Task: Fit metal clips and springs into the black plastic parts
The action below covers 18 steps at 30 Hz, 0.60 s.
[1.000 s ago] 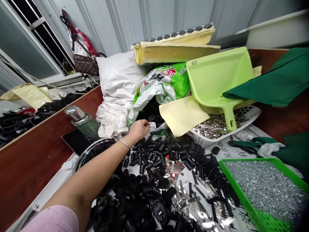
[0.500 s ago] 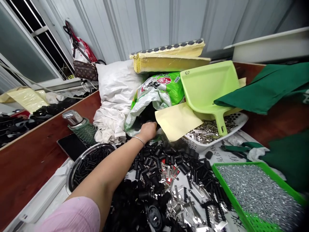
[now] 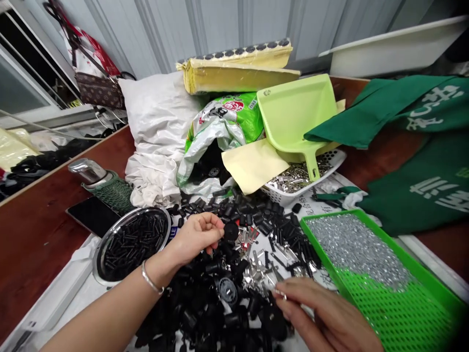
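Between the thumb and fingers of my left hand [image 3: 200, 233] is a round black plastic cap [image 3: 231, 231], held above the pile. My right hand [image 3: 318, 313], at the lower right, pinches a small shiny metal clip [image 3: 280, 293]. Under both hands spreads a heap of black plastic parts [image 3: 205, 313], with flat silver metal strips [image 3: 256, 269] at its middle. A ribbed round black disc [image 3: 227, 290] lies among the parts between my hands.
A steel bowl [image 3: 98, 271] of black ribbed pieces stands left, beside a phone [image 3: 91, 215] and a flask [image 3: 88, 171]. The green tray [image 3: 410, 313] on the right holds small metal pins. Behind are an opened green-white bag [image 3: 220, 129], a dustpan [image 3: 296, 112] and a white basket [image 3: 282, 196].
My left hand has come back from the bag's mouth toward me, now with a round black cap. My right hand has entered at the lower right, and the view has shifted.
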### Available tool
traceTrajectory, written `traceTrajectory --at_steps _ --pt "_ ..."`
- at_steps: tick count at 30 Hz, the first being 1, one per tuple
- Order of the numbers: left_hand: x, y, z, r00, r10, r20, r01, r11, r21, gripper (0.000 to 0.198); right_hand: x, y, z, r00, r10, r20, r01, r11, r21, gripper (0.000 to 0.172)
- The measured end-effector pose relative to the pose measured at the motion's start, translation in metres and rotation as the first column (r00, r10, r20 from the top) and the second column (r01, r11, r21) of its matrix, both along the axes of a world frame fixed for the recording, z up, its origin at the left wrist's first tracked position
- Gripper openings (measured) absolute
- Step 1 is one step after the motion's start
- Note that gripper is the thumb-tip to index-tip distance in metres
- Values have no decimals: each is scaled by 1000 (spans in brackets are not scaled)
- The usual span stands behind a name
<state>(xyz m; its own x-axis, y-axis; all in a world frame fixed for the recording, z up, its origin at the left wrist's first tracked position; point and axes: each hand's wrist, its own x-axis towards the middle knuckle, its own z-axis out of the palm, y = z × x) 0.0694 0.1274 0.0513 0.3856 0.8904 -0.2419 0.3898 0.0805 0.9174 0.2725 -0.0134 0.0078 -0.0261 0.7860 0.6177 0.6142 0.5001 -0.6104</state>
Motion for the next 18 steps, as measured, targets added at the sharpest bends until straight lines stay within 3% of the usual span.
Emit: traceTrajectory --at_steps 3,6,13,15,18 --pt "1 -31 0 996 -12 94 26 989 -145 19 -6 -1 7 1000 19 -8 -19 1000 -3 23" --pt "2 -49 -1 987 -15 161 54 969 -242 19 -12 -3 15 998 31 47 -30 999 -18 25" --pt "-1 -70 -7 959 60 278 25 956 -293 21 -22 -11 19 991 43 124 -53 996 75 24" --pt "-2 -77 -9 935 101 339 2 956 -292 23 -25 -13 18 996 59 72 -63 997 49 23" --pt "-4 -87 -13 887 144 440 -4 953 -303 27 -31 -13 17 983 100 -152 -120 984 -130 15"
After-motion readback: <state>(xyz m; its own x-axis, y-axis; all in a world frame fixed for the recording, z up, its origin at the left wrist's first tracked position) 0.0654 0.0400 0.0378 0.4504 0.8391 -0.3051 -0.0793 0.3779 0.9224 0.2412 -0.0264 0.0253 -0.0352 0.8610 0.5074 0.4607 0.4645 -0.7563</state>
